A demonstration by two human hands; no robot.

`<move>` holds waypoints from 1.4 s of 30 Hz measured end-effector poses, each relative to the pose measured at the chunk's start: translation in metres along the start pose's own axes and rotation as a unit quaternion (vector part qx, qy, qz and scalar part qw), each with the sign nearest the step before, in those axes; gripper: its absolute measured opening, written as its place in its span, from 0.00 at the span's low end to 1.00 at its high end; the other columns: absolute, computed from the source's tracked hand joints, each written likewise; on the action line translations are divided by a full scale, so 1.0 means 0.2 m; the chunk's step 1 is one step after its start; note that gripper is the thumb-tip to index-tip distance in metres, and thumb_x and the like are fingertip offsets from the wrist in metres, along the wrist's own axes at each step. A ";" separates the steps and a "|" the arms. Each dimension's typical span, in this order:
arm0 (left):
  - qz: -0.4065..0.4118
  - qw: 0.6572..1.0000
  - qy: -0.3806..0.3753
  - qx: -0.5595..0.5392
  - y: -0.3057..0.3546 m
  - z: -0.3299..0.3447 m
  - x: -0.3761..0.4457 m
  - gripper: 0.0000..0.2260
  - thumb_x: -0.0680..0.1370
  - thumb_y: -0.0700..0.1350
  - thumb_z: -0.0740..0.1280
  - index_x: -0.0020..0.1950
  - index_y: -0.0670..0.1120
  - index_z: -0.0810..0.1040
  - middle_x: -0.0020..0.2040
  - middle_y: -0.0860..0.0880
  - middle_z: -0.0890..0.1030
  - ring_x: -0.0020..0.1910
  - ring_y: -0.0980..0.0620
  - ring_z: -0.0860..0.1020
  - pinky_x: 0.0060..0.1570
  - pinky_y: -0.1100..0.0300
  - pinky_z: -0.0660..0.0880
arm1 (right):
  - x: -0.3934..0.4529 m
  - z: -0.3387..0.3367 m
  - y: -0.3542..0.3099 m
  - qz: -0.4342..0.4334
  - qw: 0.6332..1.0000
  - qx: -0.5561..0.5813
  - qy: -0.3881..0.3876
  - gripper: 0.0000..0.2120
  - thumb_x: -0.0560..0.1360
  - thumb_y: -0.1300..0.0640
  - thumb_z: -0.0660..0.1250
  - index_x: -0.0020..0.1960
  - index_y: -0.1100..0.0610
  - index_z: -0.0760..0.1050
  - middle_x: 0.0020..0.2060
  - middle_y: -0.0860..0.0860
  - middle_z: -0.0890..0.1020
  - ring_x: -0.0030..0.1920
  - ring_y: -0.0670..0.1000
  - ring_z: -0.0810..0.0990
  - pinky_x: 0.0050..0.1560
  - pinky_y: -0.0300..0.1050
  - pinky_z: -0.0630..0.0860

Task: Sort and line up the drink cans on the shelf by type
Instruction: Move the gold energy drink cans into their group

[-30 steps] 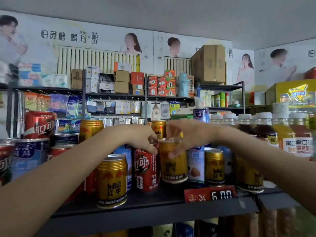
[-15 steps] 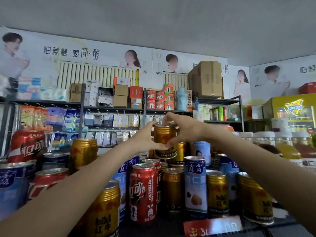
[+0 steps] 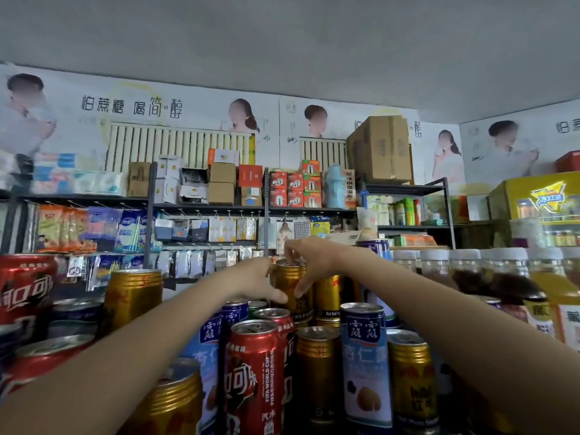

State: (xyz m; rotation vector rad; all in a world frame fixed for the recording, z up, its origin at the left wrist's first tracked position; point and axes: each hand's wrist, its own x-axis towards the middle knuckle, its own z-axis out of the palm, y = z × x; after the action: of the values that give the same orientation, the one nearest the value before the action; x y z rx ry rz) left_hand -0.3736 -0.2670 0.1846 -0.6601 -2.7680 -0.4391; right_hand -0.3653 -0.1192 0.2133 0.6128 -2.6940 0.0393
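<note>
Crowded shop shelving behind; both hands, left hand (image 3: pixel 257 284) and right hand (image 3: pixel 309 262), grip one gold ribbed metal can (image 3: pixel 290 287) at twelve o'clock; likely placing it, next lowering it among matching gold cans.

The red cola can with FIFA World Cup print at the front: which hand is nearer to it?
Left. The left hand holds the raised gold can above and just behind the red cola can; the right hand grips the same gold can's top, higher and further right.

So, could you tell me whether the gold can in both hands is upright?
Upright: the gold can has its lid on top.
</note>
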 end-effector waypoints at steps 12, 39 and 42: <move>0.053 0.991 -0.099 0.075 -0.08 -0.07 -0.13 0.09 0.76 0.46 0.66 0.52 0.44 0.80 0.50 0.51 0.81 0.52 0.53 0.78 0.60 0.55 0.73 | 0.06 0.08 0.03 0.027 0.997 -0.072 -0.016 0.31 0.70 0.49 0.71 0.67 0.57 0.63 0.62 0.54 0.74 0.62 0.55 0.72 0.60 0.49 0.68; 0.157 0.971 -0.068 0.167 0.26 0.11 -0.35 0.13 0.77 0.46 0.65 0.61 0.47 0.76 0.56 0.51 0.79 0.53 0.55 0.76 0.51 0.63 0.72 | -0.95 0.18 0.11 0.140 0.987 -0.076 0.034 0.18 0.70 0.49 0.72 0.51 0.53 0.66 0.53 0.51 0.71 0.48 0.51 0.74 0.49 0.44 0.74; 0.160 0.973 -0.053 0.157 0.26 0.13 -0.33 0.10 0.76 0.45 0.66 0.57 0.47 0.78 0.52 0.51 0.80 0.51 0.55 0.77 0.53 0.60 0.74 | -0.94 0.17 0.09 0.150 0.985 -0.080 0.024 0.21 0.68 0.45 0.72 0.50 0.52 0.65 0.52 0.51 0.66 0.47 0.51 0.72 0.47 0.42 0.72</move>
State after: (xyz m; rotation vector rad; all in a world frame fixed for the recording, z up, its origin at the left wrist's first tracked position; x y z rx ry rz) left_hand -0.2965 -0.2411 0.1518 -1.0452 -2.6688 0.1042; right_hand -0.2271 -0.0297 0.1145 0.1541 -2.6852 -0.0803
